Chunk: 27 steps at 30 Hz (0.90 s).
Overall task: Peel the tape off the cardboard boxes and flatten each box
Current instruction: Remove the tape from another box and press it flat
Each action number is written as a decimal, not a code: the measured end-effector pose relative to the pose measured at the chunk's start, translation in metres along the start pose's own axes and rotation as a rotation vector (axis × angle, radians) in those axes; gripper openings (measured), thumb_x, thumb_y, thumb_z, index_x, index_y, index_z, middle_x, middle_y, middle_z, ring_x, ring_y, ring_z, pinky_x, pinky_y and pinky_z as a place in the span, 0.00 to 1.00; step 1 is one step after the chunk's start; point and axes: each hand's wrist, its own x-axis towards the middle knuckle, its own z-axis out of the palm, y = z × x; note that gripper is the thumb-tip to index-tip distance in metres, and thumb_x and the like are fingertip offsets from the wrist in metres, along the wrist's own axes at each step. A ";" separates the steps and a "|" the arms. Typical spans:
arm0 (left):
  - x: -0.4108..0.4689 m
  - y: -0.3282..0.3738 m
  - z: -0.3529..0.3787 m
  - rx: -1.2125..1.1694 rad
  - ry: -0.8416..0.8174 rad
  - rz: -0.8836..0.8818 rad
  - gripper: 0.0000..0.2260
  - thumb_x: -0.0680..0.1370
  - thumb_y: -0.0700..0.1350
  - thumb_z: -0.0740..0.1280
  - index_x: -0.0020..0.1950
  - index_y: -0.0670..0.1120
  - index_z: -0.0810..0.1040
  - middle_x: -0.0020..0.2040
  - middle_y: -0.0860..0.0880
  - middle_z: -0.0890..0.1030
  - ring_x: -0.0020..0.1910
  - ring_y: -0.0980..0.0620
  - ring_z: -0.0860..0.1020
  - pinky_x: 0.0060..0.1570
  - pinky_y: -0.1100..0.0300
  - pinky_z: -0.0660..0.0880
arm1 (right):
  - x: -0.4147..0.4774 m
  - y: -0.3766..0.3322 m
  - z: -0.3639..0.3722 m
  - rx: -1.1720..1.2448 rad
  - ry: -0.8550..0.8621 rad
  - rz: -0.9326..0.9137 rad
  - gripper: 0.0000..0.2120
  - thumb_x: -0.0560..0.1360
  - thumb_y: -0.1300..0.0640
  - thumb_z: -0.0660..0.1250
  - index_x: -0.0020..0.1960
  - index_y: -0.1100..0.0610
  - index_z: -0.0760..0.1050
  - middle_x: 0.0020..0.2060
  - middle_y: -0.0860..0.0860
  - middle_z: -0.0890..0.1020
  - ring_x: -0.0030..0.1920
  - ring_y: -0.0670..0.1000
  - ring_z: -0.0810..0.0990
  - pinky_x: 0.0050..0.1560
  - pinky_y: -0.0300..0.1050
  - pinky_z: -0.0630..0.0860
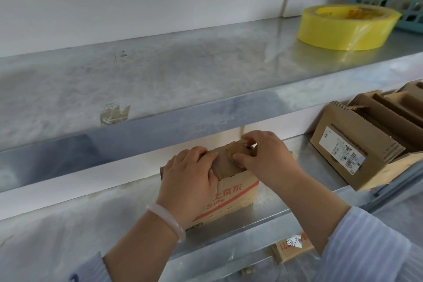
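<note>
Here, a small brown cardboard box with red print (231, 192) stands on the lower grey metal shelf (263, 215). The left hand (190, 176) holds the box, fingers curled over its top edge. The right hand (265, 155) pinches a strip of brown tape (238, 147) at the box's top. A yellow tape roll (343, 27) lies on the upper shelf (160, 71).

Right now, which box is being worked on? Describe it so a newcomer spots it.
Find the lower shelf, under the upper shelf holding the yellow tape roll. The box stands there between two hands: the left hand grips it, the right hand pinches brown tape on top. Unlike the white-labelled box to its right, it bears red print.
</note>
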 end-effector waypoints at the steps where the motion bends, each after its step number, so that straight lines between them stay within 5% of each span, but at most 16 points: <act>1: -0.001 0.002 0.001 0.019 0.008 0.001 0.26 0.77 0.56 0.43 0.70 0.57 0.70 0.63 0.57 0.71 0.61 0.54 0.70 0.62 0.53 0.67 | 0.001 -0.001 0.000 -0.014 -0.039 0.026 0.20 0.70 0.44 0.73 0.60 0.48 0.76 0.54 0.46 0.74 0.47 0.45 0.73 0.36 0.32 0.64; 6: -0.003 -0.001 0.004 0.030 0.013 -0.006 0.29 0.75 0.57 0.40 0.71 0.59 0.70 0.63 0.57 0.71 0.61 0.54 0.70 0.63 0.51 0.69 | -0.001 -0.005 0.004 -0.086 0.014 -0.031 0.08 0.73 0.50 0.68 0.41 0.48 0.69 0.41 0.44 0.72 0.41 0.48 0.74 0.33 0.39 0.66; 12: -0.003 -0.002 0.002 0.023 -0.012 -0.002 0.20 0.80 0.54 0.54 0.72 0.60 0.69 0.64 0.58 0.71 0.62 0.54 0.70 0.64 0.52 0.68 | -0.001 0.016 -0.014 0.128 0.204 0.105 0.09 0.75 0.53 0.67 0.39 0.50 0.68 0.35 0.48 0.76 0.34 0.48 0.75 0.32 0.45 0.74; 15: -0.005 -0.001 0.001 0.022 0.002 0.003 0.21 0.79 0.54 0.54 0.71 0.59 0.71 0.64 0.57 0.72 0.61 0.53 0.71 0.63 0.52 0.69 | -0.002 0.023 -0.017 0.028 0.283 -0.028 0.13 0.75 0.59 0.65 0.36 0.52 0.63 0.34 0.48 0.71 0.32 0.48 0.69 0.29 0.41 0.65; 18: -0.003 -0.001 0.001 0.022 0.015 0.003 0.22 0.78 0.54 0.53 0.71 0.58 0.72 0.63 0.56 0.73 0.61 0.53 0.71 0.62 0.51 0.70 | -0.008 0.027 -0.012 -0.112 0.269 -0.208 0.09 0.73 0.60 0.66 0.38 0.53 0.67 0.35 0.46 0.71 0.36 0.49 0.69 0.33 0.43 0.68; 21: -0.001 -0.001 0.001 0.028 0.002 0.000 0.22 0.78 0.54 0.54 0.71 0.58 0.71 0.64 0.57 0.72 0.62 0.53 0.70 0.63 0.52 0.69 | -0.012 0.034 -0.010 -0.016 0.173 -0.192 0.04 0.72 0.50 0.70 0.43 0.48 0.76 0.41 0.42 0.77 0.44 0.47 0.76 0.41 0.43 0.76; 24: 0.002 0.000 -0.001 0.033 -0.001 -0.004 0.21 0.78 0.53 0.55 0.71 0.58 0.71 0.63 0.57 0.72 0.62 0.54 0.70 0.62 0.51 0.69 | -0.011 0.031 -0.011 0.208 0.065 0.030 0.16 0.65 0.31 0.67 0.40 0.42 0.79 0.42 0.39 0.80 0.44 0.41 0.78 0.45 0.43 0.78; 27: 0.009 0.006 -0.002 0.026 0.027 0.023 0.20 0.78 0.54 0.55 0.67 0.57 0.74 0.61 0.59 0.73 0.60 0.56 0.72 0.60 0.54 0.69 | -0.003 0.028 -0.014 0.272 -0.003 0.158 0.13 0.67 0.38 0.73 0.45 0.43 0.75 0.44 0.39 0.81 0.44 0.41 0.79 0.45 0.46 0.79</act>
